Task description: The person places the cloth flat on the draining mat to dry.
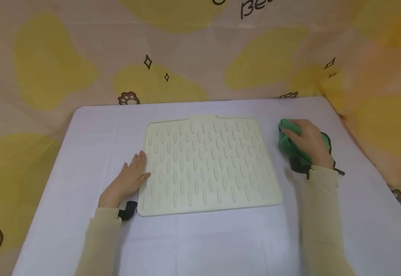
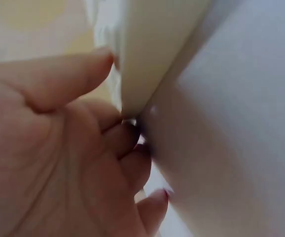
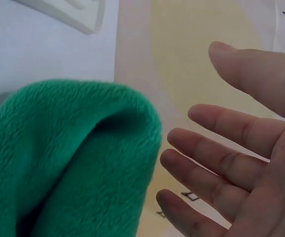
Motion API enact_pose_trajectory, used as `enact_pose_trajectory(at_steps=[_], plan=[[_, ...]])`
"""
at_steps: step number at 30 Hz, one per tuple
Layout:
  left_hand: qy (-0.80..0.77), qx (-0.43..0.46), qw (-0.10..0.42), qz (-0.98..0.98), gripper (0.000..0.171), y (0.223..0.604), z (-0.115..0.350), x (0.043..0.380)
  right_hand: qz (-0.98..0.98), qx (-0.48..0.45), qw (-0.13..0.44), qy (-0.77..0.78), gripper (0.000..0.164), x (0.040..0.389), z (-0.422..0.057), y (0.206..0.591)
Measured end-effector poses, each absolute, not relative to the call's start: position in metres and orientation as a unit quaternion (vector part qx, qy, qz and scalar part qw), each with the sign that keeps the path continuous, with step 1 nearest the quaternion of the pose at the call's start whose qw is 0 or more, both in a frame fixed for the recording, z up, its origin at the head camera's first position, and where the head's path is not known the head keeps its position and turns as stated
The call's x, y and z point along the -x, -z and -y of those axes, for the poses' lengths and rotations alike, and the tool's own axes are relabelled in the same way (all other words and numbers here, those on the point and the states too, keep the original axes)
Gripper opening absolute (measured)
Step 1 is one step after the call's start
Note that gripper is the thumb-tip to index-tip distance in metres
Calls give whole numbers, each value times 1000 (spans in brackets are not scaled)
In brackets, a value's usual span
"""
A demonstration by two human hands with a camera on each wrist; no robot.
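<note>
A pale cream mat (image 1: pixel 203 165) with rows of raised oval ridges and a tab on its far edge lies on the table. At its left edge rests my left hand (image 1: pixel 128 180), fingers fairly straight. In the left wrist view the fingertips of that hand (image 2: pixel 83 133) meet the mat's side (image 2: pixel 152 44) low down by the table. To the right of the mat is a folded green fluffy cloth (image 1: pixel 286 143) with dark edging. Over it is my right hand (image 1: pixel 308 140). The right wrist view shows the fingers (image 3: pixel 221 163) spread beside the cloth (image 3: pixel 93 163), with a gap between.
White cloth covers the table (image 1: pixel 203 245). Behind it hangs a yellow-patterned fabric backdrop (image 1: pixel 193 50), which also runs along the sides. A black wrist device (image 1: pixel 128 211) sits at the left wrist, and another (image 1: pixel 300 165) at the right.
</note>
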State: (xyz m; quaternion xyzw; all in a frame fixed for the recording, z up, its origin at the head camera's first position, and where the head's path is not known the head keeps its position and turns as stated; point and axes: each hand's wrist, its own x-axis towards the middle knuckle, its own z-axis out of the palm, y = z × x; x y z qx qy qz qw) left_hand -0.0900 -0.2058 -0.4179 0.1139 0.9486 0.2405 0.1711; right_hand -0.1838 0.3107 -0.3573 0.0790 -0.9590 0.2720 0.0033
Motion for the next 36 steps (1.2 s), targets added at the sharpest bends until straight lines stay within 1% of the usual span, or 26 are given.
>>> enact_pose_trajectory(at_steps=[7,12,19,29,36], plan=[[-300,-116,167,-932,72,418,210,88,955,-45,24,-292,56,171,-320,364],[-300,-115,167,-932,72,419,210,89,956,-40,45,-287,49,168,-325,369],[-292,-122,157,-935,72,422,210,88,959,-36,45,-279,42,168,-325,379],[-292,-127,159,-934,73,423,210,90,958,-4,66,-278,49,172,-314,391],[-295,-120,165,-933,73,425,212,90,959,8,75,-273,43,174,-309,398]])
